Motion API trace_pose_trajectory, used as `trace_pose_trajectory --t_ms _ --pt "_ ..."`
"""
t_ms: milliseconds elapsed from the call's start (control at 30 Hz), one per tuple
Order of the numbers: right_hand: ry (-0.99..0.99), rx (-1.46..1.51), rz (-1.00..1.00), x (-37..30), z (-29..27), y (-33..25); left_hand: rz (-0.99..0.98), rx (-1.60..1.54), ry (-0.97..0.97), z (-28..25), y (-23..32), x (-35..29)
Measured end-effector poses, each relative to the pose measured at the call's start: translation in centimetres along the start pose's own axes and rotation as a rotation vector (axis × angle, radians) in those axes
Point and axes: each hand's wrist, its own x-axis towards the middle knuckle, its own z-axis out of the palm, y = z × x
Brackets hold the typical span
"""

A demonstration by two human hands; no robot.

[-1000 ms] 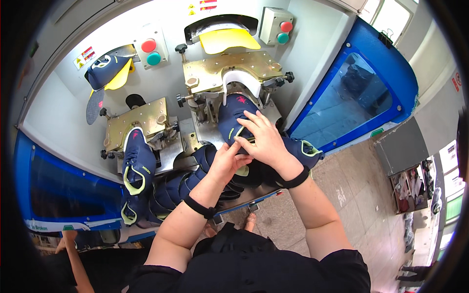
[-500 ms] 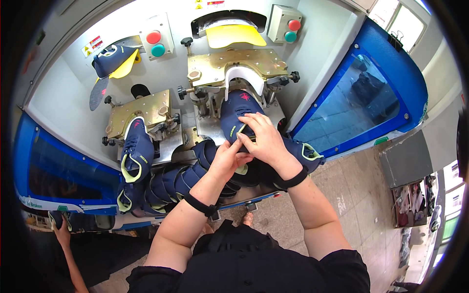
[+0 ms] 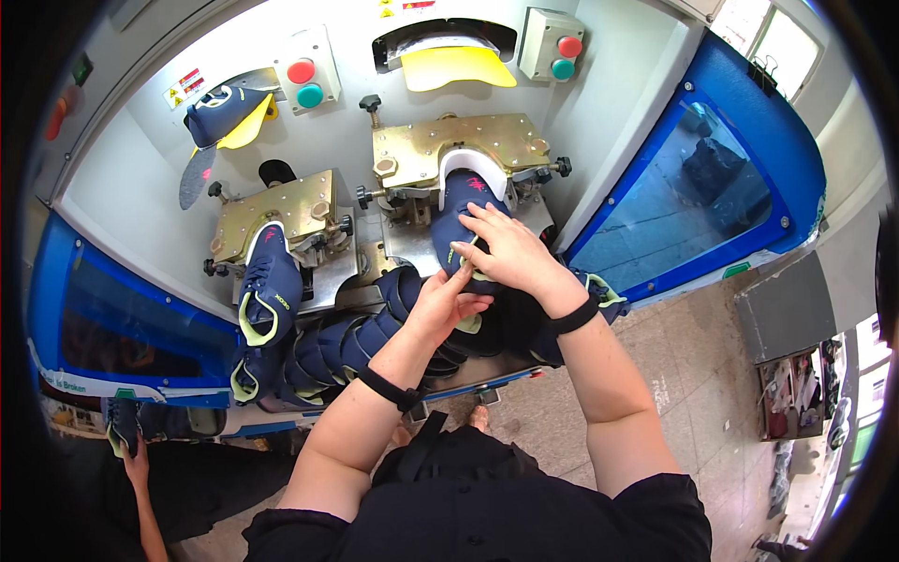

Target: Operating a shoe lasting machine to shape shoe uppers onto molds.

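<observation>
A navy shoe upper (image 3: pixel 458 201) with a red mark on its toe and lime-green lining sits toe-first in the right-hand clamp. A white U-shaped pad (image 3: pixel 478 159) curves around the toe, below a brass-coloured plate (image 3: pixel 440 140). My right hand (image 3: pixel 518 253) holds the upper from above, its fingers laid across the lacing area. Closed near the heel end, my left hand (image 3: pixel 438 307) pinches the collar edge with the thumb close to the right thumb. The palms hide the heel and part of the opening.
Another navy upper (image 3: pixel 273 281) rests in the left clamp (image 3: pixel 281 214). A row of navy uppers (image 3: pixel 346 348) lies along the front ledge. Red and green buttons (image 3: pixel 563 68) are on the back wall. Blue windowed panels (image 3: pixel 688 187) flank the opening. Another person's hand (image 3: pixel 138 459) holds a shoe at lower left.
The right clamp's brass plate and white pad have moved down toward me, closer around the toe. My hands keep nearly the same hold. The other person's shoe has turned more upright.
</observation>
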Motion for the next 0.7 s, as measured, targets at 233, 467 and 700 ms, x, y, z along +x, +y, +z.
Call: trace_pose_trajectory --t_ms 233,467,700 --pt "0.013 0.002 -0.014 0.0 1.3 0.6 0.008 0.005 -0.004 -0.9 -1.0 0.4" --pt "0.085 0.005 -0.062 -0.7 2.5 1.1 -0.004 0.027 0.070 -1.0 -2.1 0.2" --pt "0.111 -0.008 -0.109 -0.9 2.9 1.5 0.004 0.037 0.057 -0.9 -2.4 -0.1"
